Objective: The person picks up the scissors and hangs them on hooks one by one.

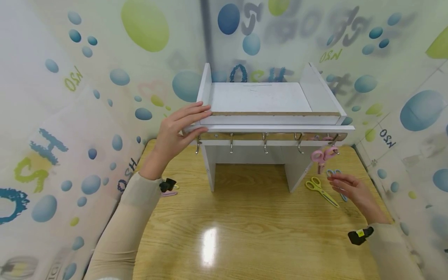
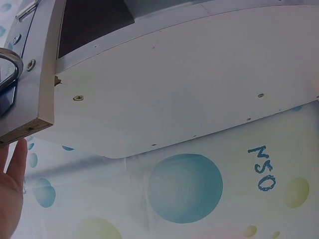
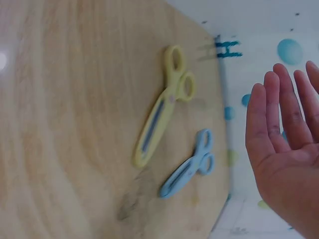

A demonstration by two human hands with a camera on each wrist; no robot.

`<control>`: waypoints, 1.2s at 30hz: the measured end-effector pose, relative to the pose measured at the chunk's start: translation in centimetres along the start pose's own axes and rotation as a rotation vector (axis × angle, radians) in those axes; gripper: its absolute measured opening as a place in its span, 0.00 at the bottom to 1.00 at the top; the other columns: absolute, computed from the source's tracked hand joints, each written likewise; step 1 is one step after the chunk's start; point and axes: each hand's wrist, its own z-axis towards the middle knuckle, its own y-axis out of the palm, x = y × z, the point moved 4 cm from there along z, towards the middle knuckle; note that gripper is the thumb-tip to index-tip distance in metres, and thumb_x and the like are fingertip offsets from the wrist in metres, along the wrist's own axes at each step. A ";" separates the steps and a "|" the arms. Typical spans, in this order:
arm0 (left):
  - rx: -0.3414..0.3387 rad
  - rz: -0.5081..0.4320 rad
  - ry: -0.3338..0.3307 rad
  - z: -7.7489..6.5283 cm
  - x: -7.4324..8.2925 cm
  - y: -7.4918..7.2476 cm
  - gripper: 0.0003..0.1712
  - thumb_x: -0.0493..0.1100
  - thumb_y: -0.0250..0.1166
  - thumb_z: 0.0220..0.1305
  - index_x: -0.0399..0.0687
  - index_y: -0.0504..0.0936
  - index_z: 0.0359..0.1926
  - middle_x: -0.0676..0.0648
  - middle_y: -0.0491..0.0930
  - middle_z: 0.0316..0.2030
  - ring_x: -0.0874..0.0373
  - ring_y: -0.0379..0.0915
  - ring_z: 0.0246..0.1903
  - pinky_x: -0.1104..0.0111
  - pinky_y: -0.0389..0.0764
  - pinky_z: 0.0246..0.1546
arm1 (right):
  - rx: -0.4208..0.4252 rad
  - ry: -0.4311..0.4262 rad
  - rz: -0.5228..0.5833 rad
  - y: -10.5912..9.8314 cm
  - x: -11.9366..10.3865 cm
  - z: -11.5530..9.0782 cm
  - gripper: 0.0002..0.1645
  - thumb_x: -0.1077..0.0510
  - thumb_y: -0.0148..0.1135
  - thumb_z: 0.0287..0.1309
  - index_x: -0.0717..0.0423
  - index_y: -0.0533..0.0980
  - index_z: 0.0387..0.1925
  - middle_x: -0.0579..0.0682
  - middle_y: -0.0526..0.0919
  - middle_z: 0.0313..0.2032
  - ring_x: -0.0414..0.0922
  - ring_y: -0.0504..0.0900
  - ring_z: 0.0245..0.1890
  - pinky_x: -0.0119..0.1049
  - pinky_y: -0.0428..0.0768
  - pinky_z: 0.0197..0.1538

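My left hand (image 1: 171, 130) grips the left end of a white shelf's hook rail (image 1: 280, 127), fingers over the top and thumb at the front. In the left wrist view, fingers (image 2: 17, 164) touch the rail's end. Pink scissors (image 1: 317, 156) hang from the hook at the rail's right end. Below them my right hand (image 1: 353, 192) is in the air, holding nothing, its fingers extended in the right wrist view. Near it on the table lie yellow scissors (image 1: 322, 190) and smaller blue scissors (image 3: 182, 174), which the hand partly hides in the head view.
The white shelf (image 1: 259, 97) stands on side panels at the back of the wooden table (image 1: 252, 221). Several metal hooks (image 1: 265, 144) line its rail. A pink item (image 1: 169, 193) lies beside the left wrist, partly hidden. Patterned walls (image 1: 87, 136) enclose the table.
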 end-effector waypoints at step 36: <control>-0.010 0.007 -0.024 0.0 -0.1 0.0 0.27 0.32 0.75 0.53 0.41 0.84 0.56 0.41 0.83 0.57 0.51 0.73 0.66 0.67 0.72 0.69 | 0.028 0.392 0.000 -4.8 6.4 0.5 0.14 0.68 0.53 0.71 0.53 0.84 0.45 0.37 0.89 0.38 0.31 0.87 0.42 0.26 0.85 0.49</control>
